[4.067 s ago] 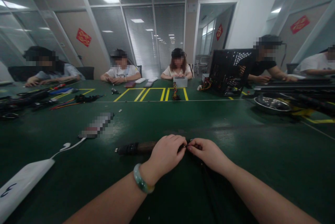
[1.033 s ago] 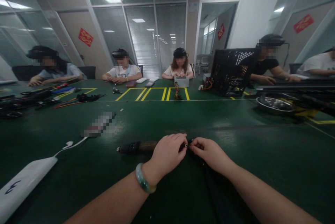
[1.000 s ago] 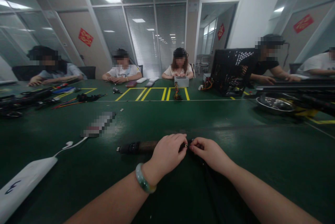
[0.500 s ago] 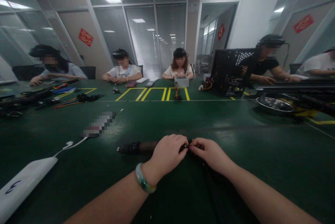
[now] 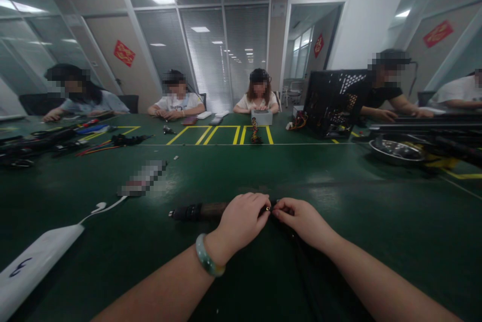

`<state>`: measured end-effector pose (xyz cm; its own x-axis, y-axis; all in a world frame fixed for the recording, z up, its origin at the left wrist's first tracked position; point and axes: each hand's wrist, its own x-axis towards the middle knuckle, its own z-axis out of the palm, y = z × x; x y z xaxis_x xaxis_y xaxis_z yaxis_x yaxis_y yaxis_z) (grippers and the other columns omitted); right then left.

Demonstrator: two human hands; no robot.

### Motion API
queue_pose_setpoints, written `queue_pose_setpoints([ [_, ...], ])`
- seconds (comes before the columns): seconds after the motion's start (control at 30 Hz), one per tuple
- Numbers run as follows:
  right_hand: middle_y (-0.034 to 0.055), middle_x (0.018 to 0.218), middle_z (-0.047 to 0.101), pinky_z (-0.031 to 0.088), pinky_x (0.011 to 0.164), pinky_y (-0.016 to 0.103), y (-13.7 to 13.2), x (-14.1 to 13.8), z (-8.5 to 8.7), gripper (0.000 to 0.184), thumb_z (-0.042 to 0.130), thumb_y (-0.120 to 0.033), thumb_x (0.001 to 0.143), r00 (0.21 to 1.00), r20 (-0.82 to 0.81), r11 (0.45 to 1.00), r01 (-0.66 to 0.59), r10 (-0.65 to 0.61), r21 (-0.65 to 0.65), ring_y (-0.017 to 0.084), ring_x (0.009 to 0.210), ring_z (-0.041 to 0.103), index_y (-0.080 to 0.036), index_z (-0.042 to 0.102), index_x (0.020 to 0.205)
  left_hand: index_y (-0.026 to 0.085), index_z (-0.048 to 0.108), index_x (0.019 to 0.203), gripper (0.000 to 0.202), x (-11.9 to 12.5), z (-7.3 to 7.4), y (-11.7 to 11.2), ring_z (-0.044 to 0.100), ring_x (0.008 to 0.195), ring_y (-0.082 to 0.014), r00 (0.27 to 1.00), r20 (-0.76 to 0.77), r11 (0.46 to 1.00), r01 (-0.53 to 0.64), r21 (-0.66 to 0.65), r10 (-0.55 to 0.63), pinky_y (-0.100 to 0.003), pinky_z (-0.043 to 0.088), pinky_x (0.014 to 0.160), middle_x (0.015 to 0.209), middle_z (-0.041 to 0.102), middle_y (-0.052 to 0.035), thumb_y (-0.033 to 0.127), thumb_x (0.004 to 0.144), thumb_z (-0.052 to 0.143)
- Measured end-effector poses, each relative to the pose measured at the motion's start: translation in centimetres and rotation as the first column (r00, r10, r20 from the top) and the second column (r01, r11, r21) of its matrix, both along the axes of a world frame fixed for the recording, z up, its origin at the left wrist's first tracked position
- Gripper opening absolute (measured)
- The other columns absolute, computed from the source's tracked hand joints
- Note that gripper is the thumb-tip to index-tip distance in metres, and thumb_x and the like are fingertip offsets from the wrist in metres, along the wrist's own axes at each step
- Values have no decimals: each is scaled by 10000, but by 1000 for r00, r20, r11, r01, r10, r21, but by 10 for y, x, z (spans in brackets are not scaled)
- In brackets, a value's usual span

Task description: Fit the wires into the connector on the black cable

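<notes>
Mottled green left-wrist bangle (image 5: 205,255)

We see office-style workshop: glass partition (image 5: 199,6) with blinds (image 5: 207,61), long green worktop (image 5: 226,171) marked in yellow, computer case (image 5: 326,106), blurred black heap (image 5: 45,138), probably cables.

The dim view stretches at its sides; the tabletop (image 5: 241,169) glares faintly.

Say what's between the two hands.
In the head view, a small dark part with a shiny end shows between left hand and right hand; too small to identify.
</notes>
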<state>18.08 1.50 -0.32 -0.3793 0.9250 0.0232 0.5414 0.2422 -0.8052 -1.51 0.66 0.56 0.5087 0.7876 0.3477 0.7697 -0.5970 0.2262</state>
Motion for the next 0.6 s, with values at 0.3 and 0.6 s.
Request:
queue_pose_setpoints([
  [0.3, -3, 799, 674, 402, 629, 233, 1, 0, -1, 186, 533, -331, 862, 1000, -2, 1000, -4, 4, -10, 153, 726, 597, -203, 667, 869, 220, 582, 991, 128, 0, -1, 1, 580, 998, -200, 1000, 4, 1000, 15, -2, -15, -379, 442, 890, 1072, 633, -26, 260, 895, 507],
  [0.6, -2, 825, 686, 415, 649, 238, 0, -1, 0, 174, 536, -310, 855, 1000, -11, 1000, 0, -1, -23, 160, 755, 613, -207, 675, 865, 220, 565, 971, 115, 0, -2, 2, 585, 947, -199, 1000, -5, 1000, -6, -6, 6, -374, 444, 868, 1016, 632, -18, 229, 858, 551],
])
